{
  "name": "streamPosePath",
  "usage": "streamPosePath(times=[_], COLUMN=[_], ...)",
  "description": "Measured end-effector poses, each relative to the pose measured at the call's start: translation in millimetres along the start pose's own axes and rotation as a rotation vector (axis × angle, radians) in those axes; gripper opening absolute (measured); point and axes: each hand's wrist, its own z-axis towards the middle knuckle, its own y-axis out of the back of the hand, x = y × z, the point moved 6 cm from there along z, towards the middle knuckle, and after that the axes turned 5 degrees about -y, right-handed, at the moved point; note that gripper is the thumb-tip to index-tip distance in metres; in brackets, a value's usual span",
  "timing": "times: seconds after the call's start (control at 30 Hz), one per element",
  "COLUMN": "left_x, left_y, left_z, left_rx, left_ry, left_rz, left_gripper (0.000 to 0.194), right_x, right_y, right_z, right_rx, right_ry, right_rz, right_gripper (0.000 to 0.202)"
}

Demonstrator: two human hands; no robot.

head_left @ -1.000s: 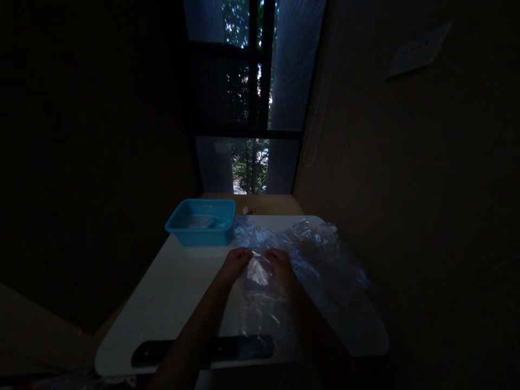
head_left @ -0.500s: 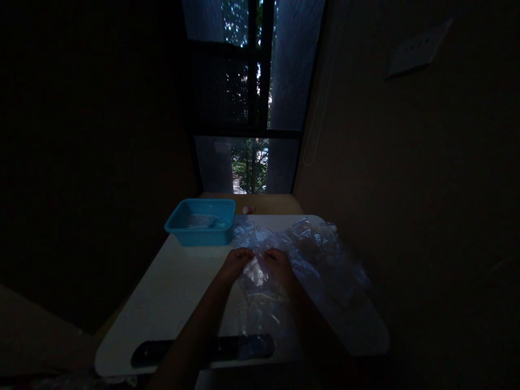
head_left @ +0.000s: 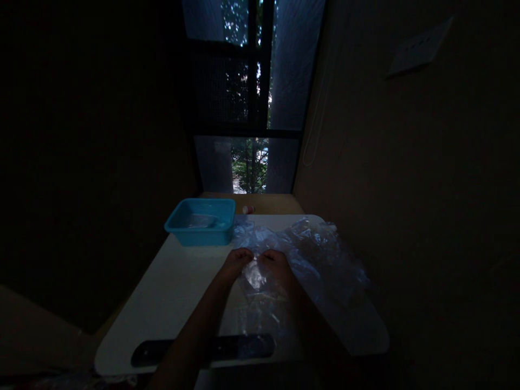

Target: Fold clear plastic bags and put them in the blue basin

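A: What's changed on our bench?
B: Our right hand edged closer to our left hand. Probably less clear plastic spanning them now.
A: Grips?
B: Both pinched on that plastic, mid-bench. Blue basin sits at far-left corner; crumpled wrap lies toward right edge.

a window, looped cord beside it, probably a switch panel
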Motion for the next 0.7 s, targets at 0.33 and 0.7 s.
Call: streamPosePath(times=[0.33, 0.7], left_x=[1.3, 2.1], left_y=[-0.3, -1.9], left_z=[0.2, 1.4], left_rx=[0.011, 0.060], left_ry=[-0.023, -0.037], left_rz=[-0.021, 0.022], left_gripper=[0.016, 0.015], right_x=[1.2, 1.1], right_y=[3.8, -1.4], right_z=[-1.5, 1.2], right_rx=[-0.029, -0.002], right_ry=[0.009, -0.004], right_rz=[0.046, -0.013], right_gripper=[0.021, 0.015])
